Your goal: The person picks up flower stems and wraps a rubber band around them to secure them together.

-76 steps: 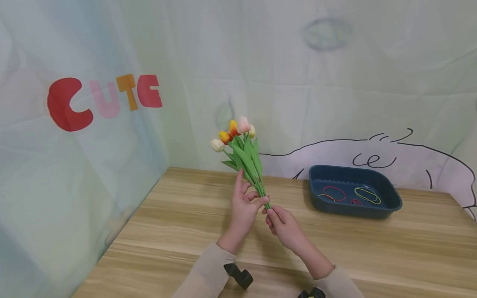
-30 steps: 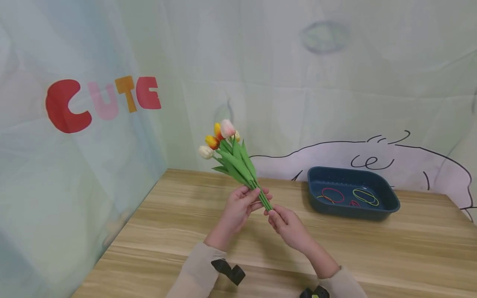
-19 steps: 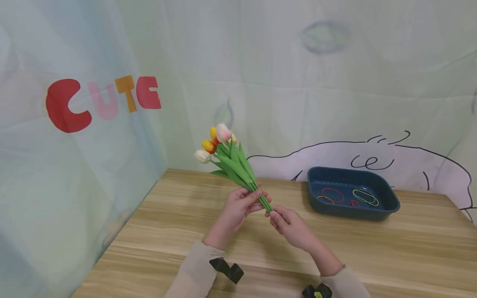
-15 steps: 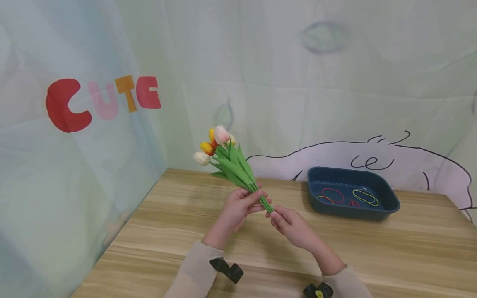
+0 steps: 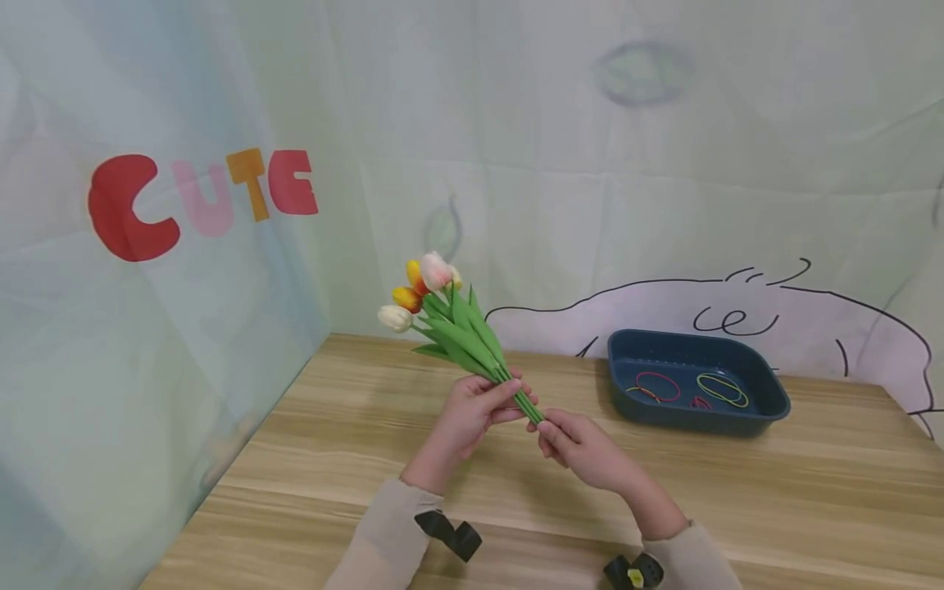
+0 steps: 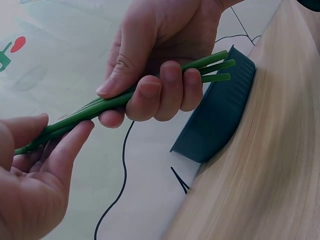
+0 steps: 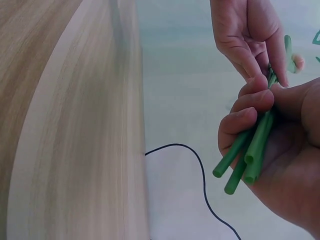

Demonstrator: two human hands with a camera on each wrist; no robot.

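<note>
A bunch of artificial tulips (image 5: 465, 332) with white, pink and orange-yellow heads leans up to the left above the table. Partway up the green stems, my left hand (image 5: 475, 410) pinches the bunch between thumb and fingers. My right hand (image 5: 583, 447) grips the same stems lower down, close to their ends. In the left wrist view the right hand's curled fingers (image 6: 170, 92) wrap the stems, and the cut ends stick out past them. The right wrist view shows several stem ends (image 7: 245, 162) poking out of the right palm, slightly uneven.
A dark blue basin (image 5: 696, 418) stands at the back right of the wooden table (image 5: 354, 442). Inside it lie a red rubber band (image 5: 659, 387), yellow ones (image 5: 723, 391) and a small red bundle. Printed cloth (image 5: 516, 123) hangs behind and at the left.
The tulip heads have tilted down and to the left. My left hand, earlier with fingers extended, has come to pinch the stems. The right hand has shifted slightly right, still gripping them.
</note>
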